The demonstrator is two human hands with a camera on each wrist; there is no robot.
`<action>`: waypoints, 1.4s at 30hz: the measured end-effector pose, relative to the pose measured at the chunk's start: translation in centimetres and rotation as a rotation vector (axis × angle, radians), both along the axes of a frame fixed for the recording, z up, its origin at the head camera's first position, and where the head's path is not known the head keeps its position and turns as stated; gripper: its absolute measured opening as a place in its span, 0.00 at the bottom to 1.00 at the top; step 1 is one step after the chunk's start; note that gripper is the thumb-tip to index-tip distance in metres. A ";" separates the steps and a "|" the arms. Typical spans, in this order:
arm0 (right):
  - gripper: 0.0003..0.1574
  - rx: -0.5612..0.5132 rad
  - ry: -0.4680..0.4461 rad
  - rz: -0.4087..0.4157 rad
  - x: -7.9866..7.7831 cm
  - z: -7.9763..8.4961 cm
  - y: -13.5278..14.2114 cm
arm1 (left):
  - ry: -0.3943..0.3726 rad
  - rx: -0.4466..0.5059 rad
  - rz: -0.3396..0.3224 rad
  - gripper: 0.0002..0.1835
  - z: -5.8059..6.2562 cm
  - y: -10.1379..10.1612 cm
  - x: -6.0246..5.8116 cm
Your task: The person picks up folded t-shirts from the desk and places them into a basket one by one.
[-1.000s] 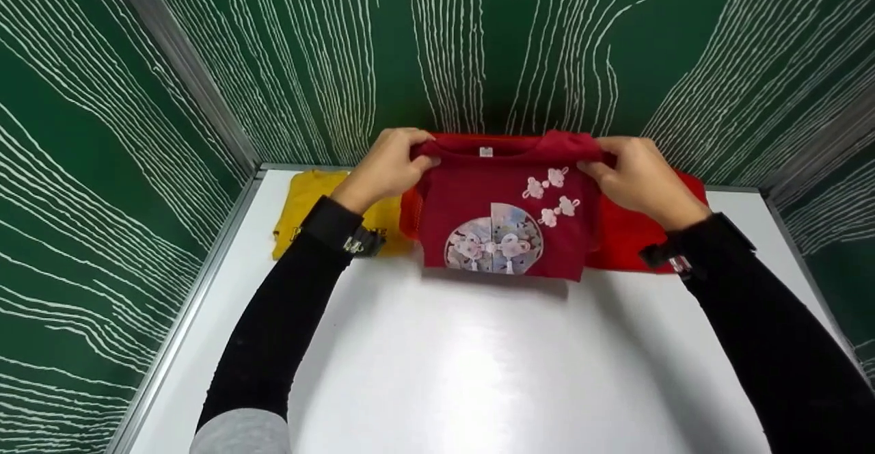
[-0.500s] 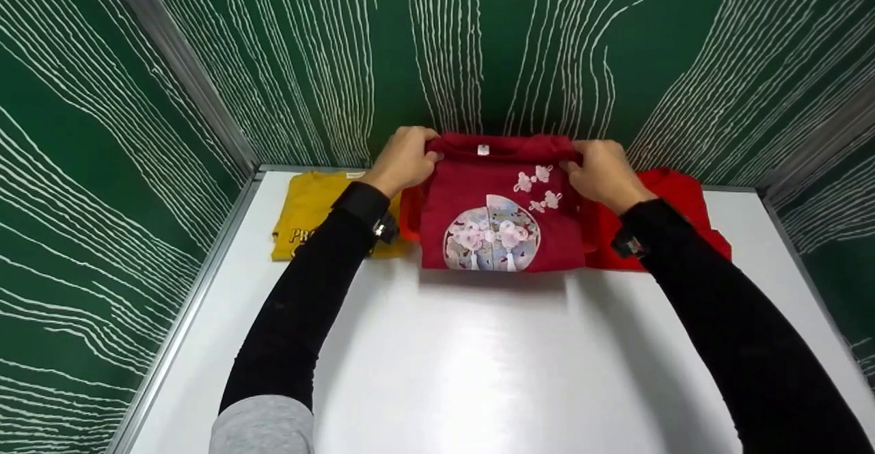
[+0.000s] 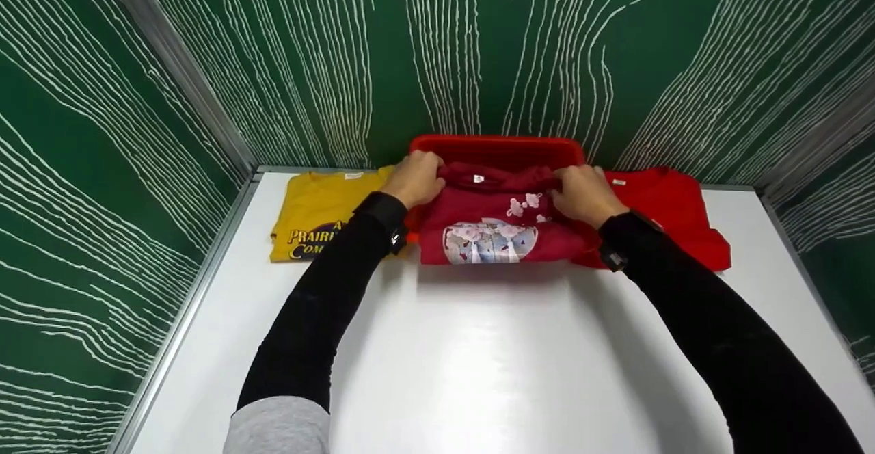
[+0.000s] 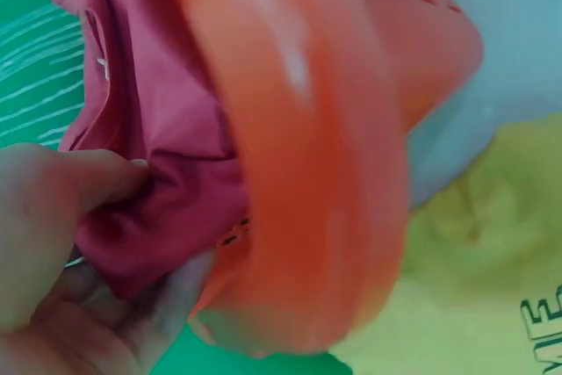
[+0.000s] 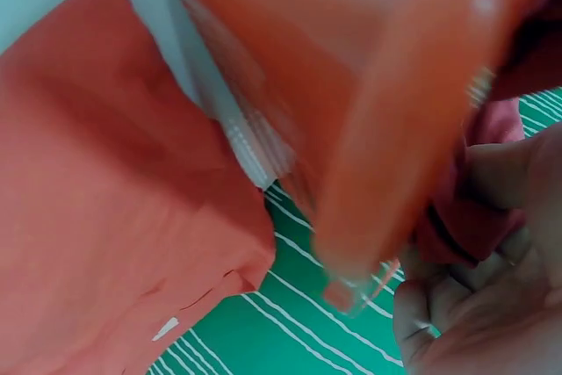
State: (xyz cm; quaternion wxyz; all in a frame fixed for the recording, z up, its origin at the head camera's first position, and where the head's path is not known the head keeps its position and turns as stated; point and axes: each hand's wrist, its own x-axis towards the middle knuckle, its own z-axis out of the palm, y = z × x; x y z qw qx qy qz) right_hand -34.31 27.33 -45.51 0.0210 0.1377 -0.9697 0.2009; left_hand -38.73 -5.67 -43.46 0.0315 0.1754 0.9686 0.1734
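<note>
A dark red shirt point(image 3: 492, 208) with pink flower knots and a round print hangs between both hands in the head view, partly inside a red plastic basket point(image 3: 502, 142). The left hand point(image 3: 413, 179) pinches its left shoulder, thumb on one side and fingers on the other, as the left wrist view shows. On the opposite side the right hand point(image 3: 586, 194) grips the other shoulder by the collar. The front of the shirt covers the basket's near wall. In the right wrist view the basket's rim point(image 5: 395, 129) lies just beside the right hand.
Left of the basket lies a folded yellow shirt point(image 3: 307, 208) with dark lettering. A folded bright red shirt point(image 3: 673, 215) lies on the right. Both rest on a white table point(image 3: 478, 358), whose back edge meets green walls point(image 3: 437, 44) with white lines.
Both hands have come down and closer together, lowering the dark red shirt's collar into the basket. The basket's back rim has come into sight behind it.
</note>
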 end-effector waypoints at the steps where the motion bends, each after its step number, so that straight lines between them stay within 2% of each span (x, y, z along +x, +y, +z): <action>1: 0.18 0.004 -0.001 -0.002 -0.1 -0.1 0.0 | -0.001 0.000 0.006 0.19 -0.1 0.1 -0.2; 7: 0.17 0.016 -0.003 -0.024 -0.7 -0.6 0.1 | -0.012 0.012 0.030 0.22 -0.3 0.6 -1.2; 12: 0.21 0.005 -0.015 -0.020 -1.2 -0.6 -0.1 | -0.027 0.006 0.036 0.19 -0.5 0.7 -1.7; 18: 0.18 0.008 -0.031 -0.010 -1.7 -0.2 -0.2 | -0.055 0.015 0.022 0.17 -0.4 0.8 -2.1; 24: 0.17 -0.005 -0.023 -0.013 -2.3 0.6 -0.1 | -0.067 0.044 0.062 0.21 0.1 0.7 -2.5; 30: 0.15 0.013 -0.041 -0.056 -2.9 1.6 -0.2 | -0.085 0.078 0.077 0.22 0.8 1.0 -3.0; 36: 0.18 0.068 -0.072 -0.124 -3.6 2.3 -0.9 | -0.120 0.101 0.124 0.22 0.7 1.7 -3.6; 39: 0.21 0.110 -0.039 -0.160 -3.8 2.2 -1.4 | -0.109 0.105 0.164 0.25 0.6 2.1 -3.5; 42: 0.21 0.153 0.022 -0.191 -3.5 2.0 -1.9 | -0.055 0.056 0.190 0.29 0.7 2.5 -2.9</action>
